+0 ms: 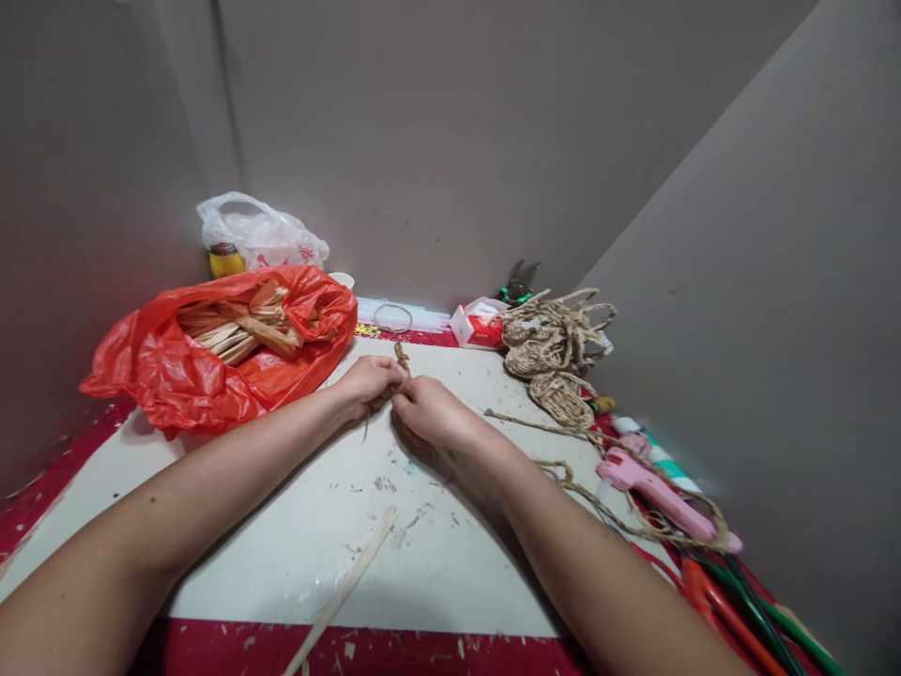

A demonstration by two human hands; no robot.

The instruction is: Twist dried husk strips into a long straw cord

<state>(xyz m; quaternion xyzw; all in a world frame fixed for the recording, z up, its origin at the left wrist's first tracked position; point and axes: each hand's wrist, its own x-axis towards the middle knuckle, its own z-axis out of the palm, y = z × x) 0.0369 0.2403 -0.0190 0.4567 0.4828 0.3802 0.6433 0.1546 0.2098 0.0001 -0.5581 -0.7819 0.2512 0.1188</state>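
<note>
forearms (225,488), fingers (389,369) on cord (401,355), white sheet (457,573) over red cloth (232,648), grey walls (457,169)

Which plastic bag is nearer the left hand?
The red bag: it lies beside the left hand, its open mouth showing pale strips. The white bag sits farther back, behind it.

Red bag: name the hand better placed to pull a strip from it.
Left, likely: the left hand is nearer the red bag, while the right hand sits farther away. Both are at the twisted cord.

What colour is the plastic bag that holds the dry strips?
The bag is orange-red, visible in the head view.
</note>
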